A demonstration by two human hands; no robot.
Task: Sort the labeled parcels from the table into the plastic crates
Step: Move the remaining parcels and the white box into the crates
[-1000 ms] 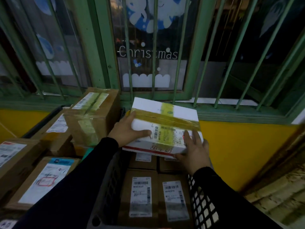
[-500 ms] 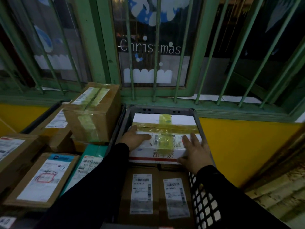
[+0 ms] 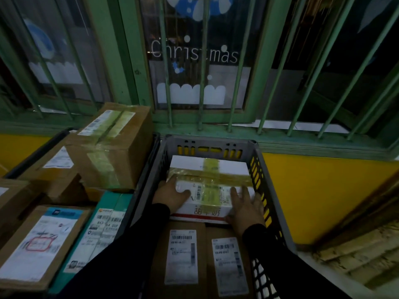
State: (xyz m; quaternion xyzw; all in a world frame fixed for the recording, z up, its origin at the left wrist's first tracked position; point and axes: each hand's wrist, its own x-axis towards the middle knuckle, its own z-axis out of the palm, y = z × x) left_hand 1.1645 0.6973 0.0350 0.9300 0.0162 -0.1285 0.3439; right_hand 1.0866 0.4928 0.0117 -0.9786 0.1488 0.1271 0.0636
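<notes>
White box going into the crate.
Left hand (image 3: 172, 196) grips the box (image 3: 210, 188) in the crate (image 3: 262, 180); right hand (image 3: 246, 205) lies flat, fingers straight. Next, I'd guess: let go, fetch another.

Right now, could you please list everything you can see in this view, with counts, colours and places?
white parcel: one, white with yellow tape, at the crate's far end.
grey crate: one, grey plastic, below the window.
brown parcels in the crate: two, brown, white labels, near end.
tall brown box: one, brown with yellow tape, left of the crate.
teal parcel: one, teal, beside the crate's left wall.
labelled flat box: one, brown, far left.
window bars: several, green, behind.
left hand: on the white parcel's left side.
right hand: fingers straight, on its right side.
</notes>
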